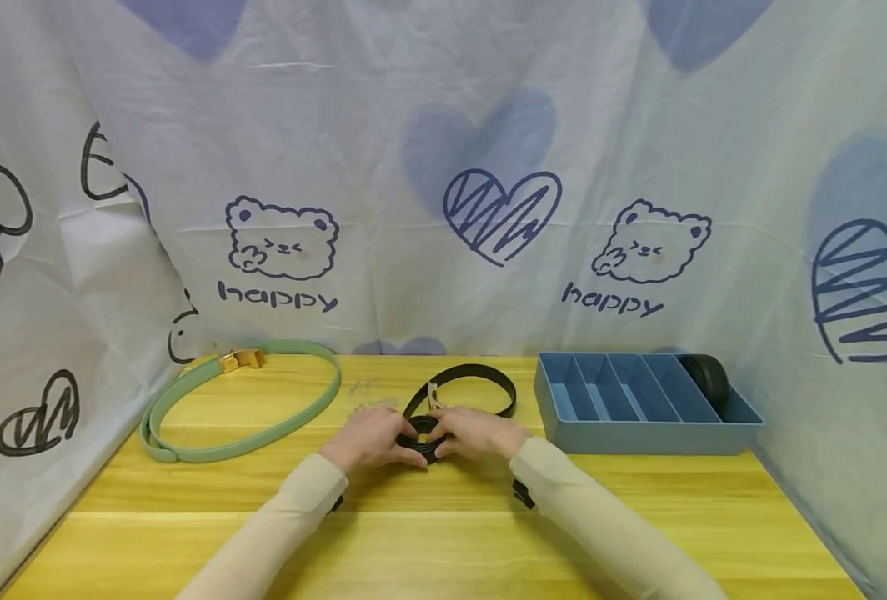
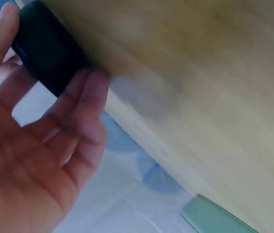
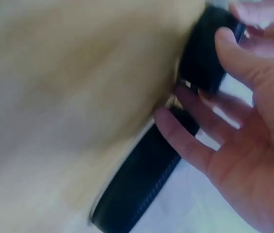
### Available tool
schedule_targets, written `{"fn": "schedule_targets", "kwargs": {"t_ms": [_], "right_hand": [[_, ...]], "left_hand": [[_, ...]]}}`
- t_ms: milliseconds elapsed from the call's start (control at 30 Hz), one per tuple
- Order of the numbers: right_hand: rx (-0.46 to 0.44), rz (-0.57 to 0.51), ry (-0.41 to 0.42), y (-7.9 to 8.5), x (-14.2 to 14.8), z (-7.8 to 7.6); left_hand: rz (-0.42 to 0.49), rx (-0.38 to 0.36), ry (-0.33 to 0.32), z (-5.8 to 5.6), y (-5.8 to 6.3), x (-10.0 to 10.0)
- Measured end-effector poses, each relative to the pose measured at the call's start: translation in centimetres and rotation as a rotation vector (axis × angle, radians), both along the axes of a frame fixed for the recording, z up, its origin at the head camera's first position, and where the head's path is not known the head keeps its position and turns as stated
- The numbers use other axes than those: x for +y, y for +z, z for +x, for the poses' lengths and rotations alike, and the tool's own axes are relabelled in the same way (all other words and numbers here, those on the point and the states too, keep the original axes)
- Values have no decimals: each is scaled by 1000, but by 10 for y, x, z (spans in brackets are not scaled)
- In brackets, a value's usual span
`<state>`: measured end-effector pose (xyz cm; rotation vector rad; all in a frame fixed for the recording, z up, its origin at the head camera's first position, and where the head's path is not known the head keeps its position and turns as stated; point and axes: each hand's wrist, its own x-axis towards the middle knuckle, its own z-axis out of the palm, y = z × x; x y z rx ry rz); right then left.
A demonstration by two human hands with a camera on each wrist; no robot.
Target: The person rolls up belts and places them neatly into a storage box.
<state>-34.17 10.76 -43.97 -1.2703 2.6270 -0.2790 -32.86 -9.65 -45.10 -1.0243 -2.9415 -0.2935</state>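
Note:
Between my two hands on the table stands a black belt (image 1: pixel 511 387), part of it wound into a coil. My left hand (image 1: pixel 372 435) holds the left side of the coil (image 2: pixel 49 48), thumb and fingers around it. From the other side my right hand (image 1: pixel 481 432) grips the same coil (image 3: pixel 202 53) with curled fingers. Behind the hands the unrolled length makes a wide loop on its edge. A metal buckle (image 1: pixel 433 395) shows just above the coil, partly hidden by the right hand.
To the left, a light green belt (image 1: pixel 252 437) with a gold buckle (image 1: pixel 243 359) lies in a large loop. At the right stands a blue-grey divided box (image 1: pixel 646 438); a rolled black belt (image 1: pixel 708 382) sits in its rightmost compartment. A printed cloth (image 1: pixel 383 167) hangs behind the wooden table (image 1: pixel 428 542).

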Motion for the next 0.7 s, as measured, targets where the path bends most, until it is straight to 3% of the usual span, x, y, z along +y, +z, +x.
{"fn": "schedule_targets", "kwargs": {"t_ms": [133, 233, 400, 500, 700], "right_hand": [[4, 50, 15, 1, 1, -3], [45, 45, 15, -1, 2, -3], [141, -18, 12, -8, 1, 1], [151, -32, 14, -9, 1, 2], [126, -2, 9, -8, 2, 3]], "left_hand": [[6, -78, -16, -2, 0, -5], [32, -91, -9, -5, 0, -6], [26, 18, 36, -6, 0, 0], [11, 44, 22, -6, 0, -1], [16, -68, -27, -8, -1, -9]]}}
